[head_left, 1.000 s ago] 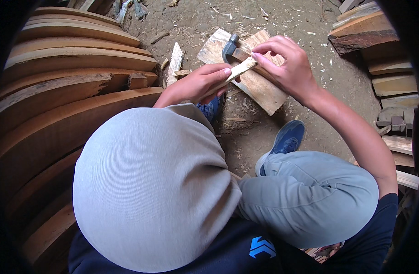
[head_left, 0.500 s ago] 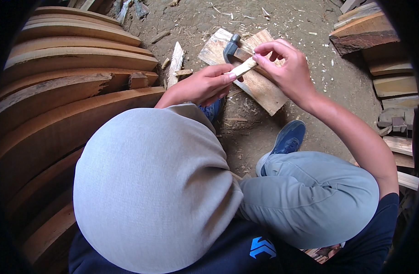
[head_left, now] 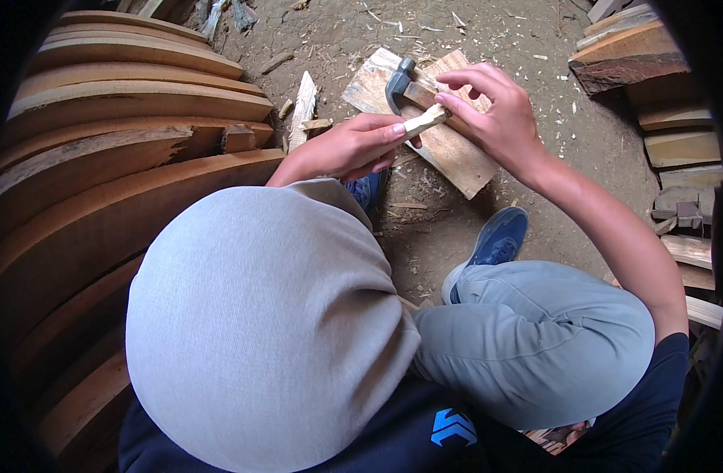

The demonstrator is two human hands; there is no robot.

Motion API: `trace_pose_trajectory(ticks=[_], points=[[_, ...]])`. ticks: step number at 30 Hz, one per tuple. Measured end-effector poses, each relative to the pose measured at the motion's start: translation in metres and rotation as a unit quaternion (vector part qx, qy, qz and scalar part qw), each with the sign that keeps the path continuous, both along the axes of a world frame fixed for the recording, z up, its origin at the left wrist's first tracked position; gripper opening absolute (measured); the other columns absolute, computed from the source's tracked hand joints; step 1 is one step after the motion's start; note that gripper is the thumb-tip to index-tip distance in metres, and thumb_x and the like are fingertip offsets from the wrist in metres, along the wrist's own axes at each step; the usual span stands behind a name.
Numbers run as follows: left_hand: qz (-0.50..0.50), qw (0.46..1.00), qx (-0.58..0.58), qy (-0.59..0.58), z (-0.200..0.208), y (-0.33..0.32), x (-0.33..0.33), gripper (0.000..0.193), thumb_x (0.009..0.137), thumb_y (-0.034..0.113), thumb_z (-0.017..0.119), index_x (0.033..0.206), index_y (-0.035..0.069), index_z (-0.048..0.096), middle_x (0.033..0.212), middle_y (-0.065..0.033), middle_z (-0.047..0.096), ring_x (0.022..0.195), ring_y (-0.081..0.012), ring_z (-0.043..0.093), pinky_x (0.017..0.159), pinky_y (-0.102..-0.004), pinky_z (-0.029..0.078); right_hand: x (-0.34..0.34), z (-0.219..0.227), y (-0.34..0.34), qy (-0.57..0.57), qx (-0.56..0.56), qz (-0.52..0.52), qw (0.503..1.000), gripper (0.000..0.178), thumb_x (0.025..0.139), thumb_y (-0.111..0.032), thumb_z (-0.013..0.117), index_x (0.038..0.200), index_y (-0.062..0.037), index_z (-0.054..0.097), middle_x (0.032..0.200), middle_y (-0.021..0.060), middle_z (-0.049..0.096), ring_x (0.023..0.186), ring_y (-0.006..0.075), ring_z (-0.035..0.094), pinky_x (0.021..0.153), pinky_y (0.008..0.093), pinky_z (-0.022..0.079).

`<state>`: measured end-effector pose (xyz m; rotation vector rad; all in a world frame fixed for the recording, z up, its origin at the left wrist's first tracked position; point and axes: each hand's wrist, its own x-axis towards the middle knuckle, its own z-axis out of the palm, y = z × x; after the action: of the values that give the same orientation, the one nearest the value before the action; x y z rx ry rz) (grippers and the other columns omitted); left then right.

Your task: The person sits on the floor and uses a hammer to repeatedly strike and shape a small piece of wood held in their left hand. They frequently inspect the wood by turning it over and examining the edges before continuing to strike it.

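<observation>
My left hand [head_left: 350, 146] pinches a short, pale whittled stick [head_left: 426, 121] between thumb and fingers, its free end pointing up to the right. Close by that end is my right hand [head_left: 495, 110], its thumb beside the tip and its index finger spread apart from it. Beneath both hands lies a claw hammer [head_left: 398, 82] with a dark metal head and a wooden handle, resting on a flat board [head_left: 460, 162] on the ground. My right hand hides part of the handle.
Stacked curved planks [head_left: 141, 98] line the left side, and more rough timber [head_left: 633, 59] is piled on the right. A splintered offcut [head_left: 302, 106] lies near my left wrist. Wood chips dot the dirt floor [head_left: 551, 150]. My blue shoe [head_left: 499, 236] is below the board.
My right index finger has lifted away from the thumb and the stick's end, opening the pinch. The stick has turned slightly in my left hand; the hammer stays put.
</observation>
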<state>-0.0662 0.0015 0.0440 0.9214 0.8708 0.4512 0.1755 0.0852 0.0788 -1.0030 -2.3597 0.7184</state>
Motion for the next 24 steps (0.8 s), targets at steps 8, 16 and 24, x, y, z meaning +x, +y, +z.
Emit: trace_pose_trajectory(ticks=[8, 16, 24], points=[[-0.024, 1.0, 0.008, -0.003, 0.0, 0.003, -0.004, 0.049, 0.108, 0.044, 0.041, 0.124, 0.004, 0.064, 0.062, 0.0018, 0.049, 0.039, -0.0058, 0.038, 0.036, -0.0222, 0.031, -0.005, 0.004, -0.004, 0.027, -0.15, -0.055, 0.987, 0.018, 0.087, -0.019, 0.075, 0.1, -0.0072, 0.078, 0.097, 0.008, 0.073, 0.082, 0.0169, 0.067, 0.075, 0.0309, 0.053], [-0.024, 1.0, 0.0, -0.017, -0.003, 0.003, -0.002, 0.045, 0.107, 0.043, 0.044, 0.12, 0.003, 0.063, 0.061, 0.0023, 0.047, 0.04, -0.0053, 0.039, 0.036, -0.022, 0.029, -0.006, 0.002, -0.004, 0.039, -0.21, -0.077, 0.974, 0.018, 0.088, -0.019, 0.075, 0.1, -0.0055, 0.077, 0.098, 0.0071, 0.074, 0.081, 0.0137, 0.066, 0.074, 0.0286, 0.053], [0.07, 0.997, 0.036, 0.012, -0.008, 0.001, -0.006, 0.034, 0.106, 0.038, 0.05, 0.115, 0.006, 0.056, 0.065, 0.0008, 0.049, 0.041, -0.0059, 0.04, 0.036, -0.0216, 0.028, -0.006, 0.002, 0.0, 0.044, -0.159, -0.081, 0.983, 0.024, 0.087, -0.023, 0.076, 0.102, -0.0047, 0.071, 0.09, 0.0037, 0.07, 0.078, 0.0125, 0.062, 0.073, 0.0281, 0.051]])
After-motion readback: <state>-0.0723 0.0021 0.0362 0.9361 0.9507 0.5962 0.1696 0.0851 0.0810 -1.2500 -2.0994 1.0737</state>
